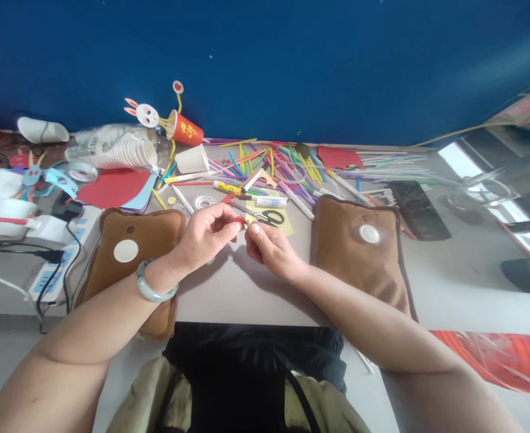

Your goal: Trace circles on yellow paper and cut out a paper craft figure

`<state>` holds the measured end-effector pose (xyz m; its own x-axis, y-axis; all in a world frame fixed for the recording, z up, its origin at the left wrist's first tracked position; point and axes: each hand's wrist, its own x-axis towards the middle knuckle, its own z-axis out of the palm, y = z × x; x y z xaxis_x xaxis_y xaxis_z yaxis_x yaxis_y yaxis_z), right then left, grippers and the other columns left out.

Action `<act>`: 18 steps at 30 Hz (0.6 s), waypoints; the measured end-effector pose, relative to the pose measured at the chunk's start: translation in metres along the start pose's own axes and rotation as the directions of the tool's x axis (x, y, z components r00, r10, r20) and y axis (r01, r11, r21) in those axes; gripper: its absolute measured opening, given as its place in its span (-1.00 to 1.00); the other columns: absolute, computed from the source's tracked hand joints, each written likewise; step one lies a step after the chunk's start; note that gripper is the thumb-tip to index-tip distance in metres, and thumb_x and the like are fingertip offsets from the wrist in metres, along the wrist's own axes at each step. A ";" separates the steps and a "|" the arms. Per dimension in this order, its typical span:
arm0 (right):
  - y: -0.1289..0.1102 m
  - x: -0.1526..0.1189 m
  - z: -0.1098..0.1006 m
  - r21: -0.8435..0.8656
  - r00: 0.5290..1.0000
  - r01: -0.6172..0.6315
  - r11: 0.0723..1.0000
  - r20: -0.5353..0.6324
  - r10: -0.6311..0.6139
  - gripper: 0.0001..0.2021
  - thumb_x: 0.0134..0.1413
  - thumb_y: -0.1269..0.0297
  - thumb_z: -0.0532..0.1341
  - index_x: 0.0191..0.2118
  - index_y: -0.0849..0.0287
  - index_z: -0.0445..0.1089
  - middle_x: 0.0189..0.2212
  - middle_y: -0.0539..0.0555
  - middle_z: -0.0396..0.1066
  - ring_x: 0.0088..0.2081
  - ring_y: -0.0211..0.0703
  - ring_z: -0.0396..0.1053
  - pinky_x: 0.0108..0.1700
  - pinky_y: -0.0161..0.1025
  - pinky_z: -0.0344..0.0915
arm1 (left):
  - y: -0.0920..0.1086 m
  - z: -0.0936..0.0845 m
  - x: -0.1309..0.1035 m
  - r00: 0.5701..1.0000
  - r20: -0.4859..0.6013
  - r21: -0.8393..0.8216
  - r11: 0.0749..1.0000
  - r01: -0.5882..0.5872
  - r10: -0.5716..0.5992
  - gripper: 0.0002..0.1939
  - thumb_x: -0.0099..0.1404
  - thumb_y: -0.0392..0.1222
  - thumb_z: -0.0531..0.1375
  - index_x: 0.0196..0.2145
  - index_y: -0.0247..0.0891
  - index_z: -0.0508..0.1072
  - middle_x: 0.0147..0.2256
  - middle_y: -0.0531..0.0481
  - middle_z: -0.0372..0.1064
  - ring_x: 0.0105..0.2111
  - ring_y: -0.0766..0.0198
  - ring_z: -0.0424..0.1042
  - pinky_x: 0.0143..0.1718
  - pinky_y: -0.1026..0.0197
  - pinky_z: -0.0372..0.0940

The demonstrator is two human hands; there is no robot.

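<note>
My left hand (pixel 208 234), with a pale green bangle (pixel 157 288) on its wrist, is closed with thumb and fingers pinched together. Just beside it, my right hand (pixel 271 248) is pinched too, thumb on top. A tiny red and yellowish piece (pixel 245 225) shows at the meeting fingertips, mostly hidden; its kind is too small to tell. Right behind the fingers lie scissors (pixel 271 217) with dark handles, on a yellow paper sheet (pixel 288 221). A white marker (pixel 269 201), a yellow marker (pixel 226 187) and a tape roll (pixel 204 202) are close by.
Brown cushioned pads lie left (pixel 111 276) and right (pixel 359 258) of my hands. Many coloured pipe cleaners (pixel 287 159) spread along the blue wall. A power strip (pixel 59 264), stacked paper cups (pixel 129 150), a red cup with a rabbit face (pixel 187 128) and a phone (pixel 420 210) surround them.
</note>
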<state>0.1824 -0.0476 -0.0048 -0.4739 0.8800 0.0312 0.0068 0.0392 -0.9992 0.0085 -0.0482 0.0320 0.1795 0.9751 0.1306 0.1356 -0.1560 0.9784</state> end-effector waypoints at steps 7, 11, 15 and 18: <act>0.001 0.000 0.001 -0.005 1.000 0.005 1.000 -0.005 -0.005 -0.42 0.27 -0.28 0.04 -0.54 0.13 0.18 -0.70 -0.09 0.14 -0.63 -0.35 0.04 -0.57 -0.32 -0.01 | 0.000 -0.001 -0.001 1.000 0.012 0.003 1.000 0.002 -0.002 -0.90 0.18 -0.21 0.24 -0.45 -0.26 0.43 -0.55 0.08 0.40 -0.53 0.36 0.42 -0.49 0.33 0.31; 0.001 0.000 0.001 -0.007 1.000 -0.008 1.000 -0.017 0.008 -0.42 0.24 -0.29 0.07 -0.55 0.12 0.18 -0.70 -0.08 0.14 -0.63 -0.34 0.04 -0.58 -0.32 -0.03 | -0.002 -0.001 -0.001 1.000 0.010 0.002 1.000 0.016 -0.016 -0.88 0.18 -0.18 0.25 -0.45 -0.26 0.43 -0.55 0.08 0.41 -0.53 0.35 0.41 -0.49 0.32 0.31; 0.001 0.001 0.000 0.052 0.998 -0.034 0.998 -0.059 0.037 -0.42 0.21 -0.31 0.09 -0.56 0.10 0.17 -0.72 -0.08 0.13 -0.66 -0.34 0.02 -0.61 -0.32 -0.04 | -0.003 -0.001 0.000 0.999 0.015 0.003 0.999 0.036 -0.036 -0.86 0.19 -0.16 0.27 -0.45 -0.25 0.44 -0.54 0.06 0.41 -0.53 0.33 0.42 -0.48 0.30 0.30; 0.001 0.002 0.000 0.162 0.992 -0.039 0.986 -0.110 0.057 -0.45 0.16 -0.32 0.14 -0.49 0.11 0.21 -0.73 -0.12 0.13 -0.69 -0.37 -0.02 -0.64 -0.33 -0.08 | -0.003 0.000 0.001 0.998 0.040 0.011 0.999 0.052 -0.052 -0.82 0.20 -0.13 0.29 -0.49 -0.25 0.43 -0.55 0.05 0.41 -0.54 0.34 0.40 -0.49 0.30 0.29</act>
<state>0.1817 -0.0454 -0.0057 -0.3732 0.9275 -0.0236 -0.1175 -0.0725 -0.9904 0.0085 -0.0467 0.0291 0.2112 0.9747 0.0728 0.1558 -0.1070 0.9820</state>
